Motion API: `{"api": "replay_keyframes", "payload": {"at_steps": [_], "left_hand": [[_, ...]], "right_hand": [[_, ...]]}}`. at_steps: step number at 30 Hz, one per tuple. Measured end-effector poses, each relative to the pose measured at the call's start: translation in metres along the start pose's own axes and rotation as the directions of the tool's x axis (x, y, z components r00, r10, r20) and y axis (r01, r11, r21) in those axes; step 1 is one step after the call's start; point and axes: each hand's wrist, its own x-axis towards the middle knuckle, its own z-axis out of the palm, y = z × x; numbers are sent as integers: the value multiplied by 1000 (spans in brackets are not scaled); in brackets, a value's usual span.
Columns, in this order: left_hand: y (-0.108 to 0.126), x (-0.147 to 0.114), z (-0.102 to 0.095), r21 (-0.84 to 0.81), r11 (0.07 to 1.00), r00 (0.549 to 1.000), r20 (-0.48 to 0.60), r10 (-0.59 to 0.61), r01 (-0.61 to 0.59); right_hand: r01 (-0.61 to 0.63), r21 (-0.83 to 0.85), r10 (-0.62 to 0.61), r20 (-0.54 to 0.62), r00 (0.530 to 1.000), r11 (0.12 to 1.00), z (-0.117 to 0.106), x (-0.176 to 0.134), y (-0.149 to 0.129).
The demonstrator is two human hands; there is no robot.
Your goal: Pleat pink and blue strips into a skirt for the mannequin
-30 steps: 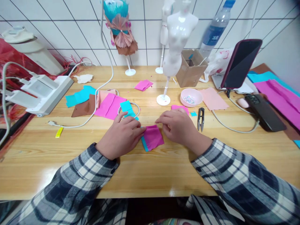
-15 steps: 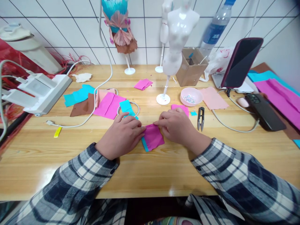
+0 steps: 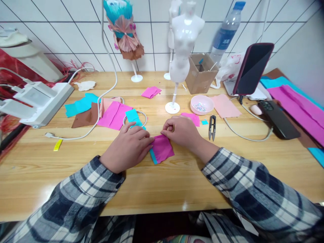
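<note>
A small square of magenta crepe paper (image 3: 164,150) lies on the table with a blue paper strip (image 3: 153,156) showing along its left side. A narrow fold runs along its far edge. The thumb and fingers of my left hand (image 3: 129,145) hold the far left corner of the square against the tabletop. My right hand (image 3: 181,132) is curled, thumb and forefinger pinched together at the far right end of the fold. A blue paper piece (image 3: 133,116) lies just beyond my left fingers, and a magenta piece (image 3: 191,118) beyond my right hand.
Thread snips (image 3: 212,128) lie right of my right hand. Behind them are a pink bowl (image 3: 201,105) of beads, a white mannequin (image 3: 186,50) and a cardboard box (image 3: 201,79). A white cable (image 3: 76,138) crosses the left side near more paper (image 3: 115,114). A phone (image 3: 277,119) lies right.
My right hand has curled its fingers into a tighter pinch at the fold's right end. My left hand keeps its hold on the square. The whole view has shifted slightly.
</note>
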Motion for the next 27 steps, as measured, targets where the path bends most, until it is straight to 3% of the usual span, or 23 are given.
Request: {"api": "replay_keyframes", "payload": {"at_steps": [7,10,17,20,23,27], "left_hand": [[-2,0,1,-40,999,1000,-1,-11,11],[-3,1,2,-46,999,1000,-2,-14,14],[-1,2,1,-70,997,999,-14,-36,35],[-4,1,3,-203,966,980,-87,-179,158],[-11,0,5,-440,856,921,-140,-363,271],[-15,-1,3,-590,757,915,-76,-397,280]], "right_hand": [[-47,49,44,73,996,998,-4,1,7],[-14,84,7,72,997,996,-6,-1,9],[91,-104,-80,105,991,990,-5,-4,1],[110,-70,-104,85,991,991,-7,-6,-1],[222,-23,-223,-16,975,975,-12,-11,-2],[360,-55,-364,-120,924,931,-19,-20,-7]]}}
